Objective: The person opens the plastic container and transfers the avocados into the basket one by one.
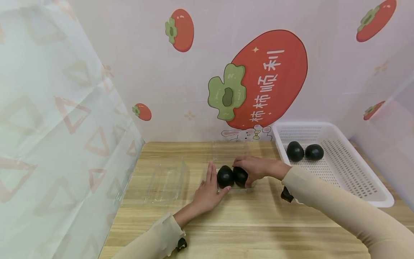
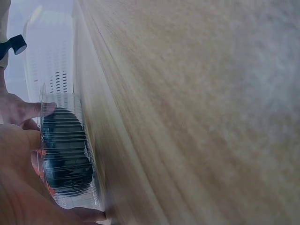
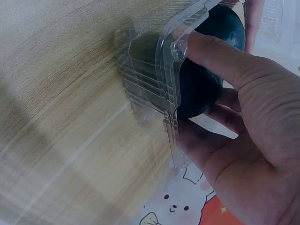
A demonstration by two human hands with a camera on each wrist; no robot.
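Two dark, egg-shaped avocados sit side by side in a clear plastic box on the wooden table. My right hand (image 1: 255, 169) grips the right avocado (image 1: 240, 177), thumb on the near side and fingers behind it. In the right wrist view that thumb lies over the rim of the box (image 3: 169, 89). The left avocado (image 1: 225, 176) rests between the two hands. My left hand (image 1: 207, 194) touches the left end of the box with straight fingers, its thumb stretched along the front. Ribbed clear walls of the box show around a dark avocado (image 2: 68, 152) in the left wrist view.
A white perforated basket (image 1: 359, 169) stands at the right, with two more avocados (image 1: 304, 151) inside. Another clear plastic box (image 1: 163, 185) lies at the left of the table (image 1: 226, 223). A patterned backdrop (image 1: 191, 82) rises behind the table's far edge.
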